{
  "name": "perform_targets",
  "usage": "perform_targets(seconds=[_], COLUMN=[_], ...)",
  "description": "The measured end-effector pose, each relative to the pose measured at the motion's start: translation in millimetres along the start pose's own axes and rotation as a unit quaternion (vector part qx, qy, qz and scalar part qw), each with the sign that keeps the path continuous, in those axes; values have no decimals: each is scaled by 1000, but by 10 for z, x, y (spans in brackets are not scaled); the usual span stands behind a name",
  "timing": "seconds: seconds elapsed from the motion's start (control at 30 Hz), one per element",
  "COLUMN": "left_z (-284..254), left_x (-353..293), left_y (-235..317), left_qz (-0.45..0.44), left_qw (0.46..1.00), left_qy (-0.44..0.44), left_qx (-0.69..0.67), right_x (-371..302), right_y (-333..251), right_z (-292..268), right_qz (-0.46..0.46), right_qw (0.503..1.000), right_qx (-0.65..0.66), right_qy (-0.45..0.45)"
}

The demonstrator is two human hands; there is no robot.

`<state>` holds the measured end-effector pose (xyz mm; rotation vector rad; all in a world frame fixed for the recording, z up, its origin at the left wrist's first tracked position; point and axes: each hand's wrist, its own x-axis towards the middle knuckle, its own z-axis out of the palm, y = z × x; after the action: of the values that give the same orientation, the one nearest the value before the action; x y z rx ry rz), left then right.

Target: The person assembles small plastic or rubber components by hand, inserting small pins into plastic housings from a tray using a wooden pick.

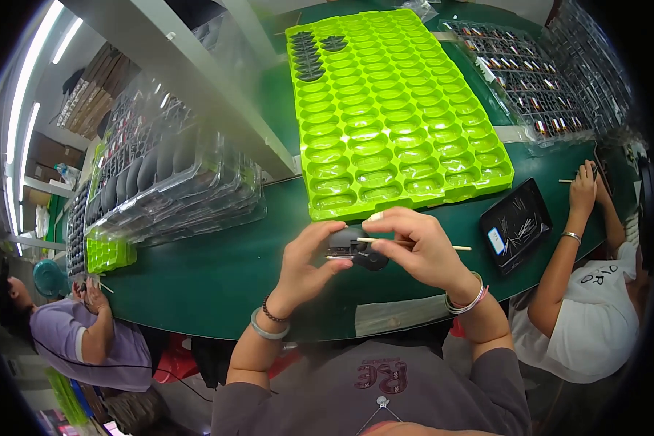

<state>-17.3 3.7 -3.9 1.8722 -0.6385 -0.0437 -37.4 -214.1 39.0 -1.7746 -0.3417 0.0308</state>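
My left hand (307, 263) is closed on a small dark grey rounded plastic housing (347, 237), its thumb and fingers around the left end. My right hand (423, 248) pinches a thin wooden stick (450, 248) that points left. The stick's tip lies at the housing's middle, and the right fingers sit close to its right end. A slim pale strip (339, 257) shows at the housing's lower edge; what it is I cannot make out. Fingers hide part of the housing. Just beyond both hands lies a bright green tray (414, 198) with rows of oval pockets.
Dark oval parts (309, 57) fill several pockets at the green tray's far left. A black bin (490, 218) of thin metal pins stands right. Stacked clear trays (225, 207) rise left beside a grey post (254, 131). More loaded trays (530, 87) lie far right. People work on both sides.
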Motion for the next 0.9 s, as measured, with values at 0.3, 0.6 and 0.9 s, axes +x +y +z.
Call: perform_targets(seconds=[0.3, 0.6, 0.9], left_z=[48, 174, 189], left_x=[-24, 34, -112], left_y=[-36, 10, -176], left_qz=[-82, -3, -46], left_qw=[964, 997, 982], left_qy=[-22, -12, 20], left_qx=[-252, -80, -182], right_x=[22, 12, 10], right_y=[109, 167, 186], right_z=[50, 44, 96], right_qz=[37, -42, 21], right_qw=[996, 999, 999], right_qx=[76, 9, -11], right_qy=[-35, -26, -32])
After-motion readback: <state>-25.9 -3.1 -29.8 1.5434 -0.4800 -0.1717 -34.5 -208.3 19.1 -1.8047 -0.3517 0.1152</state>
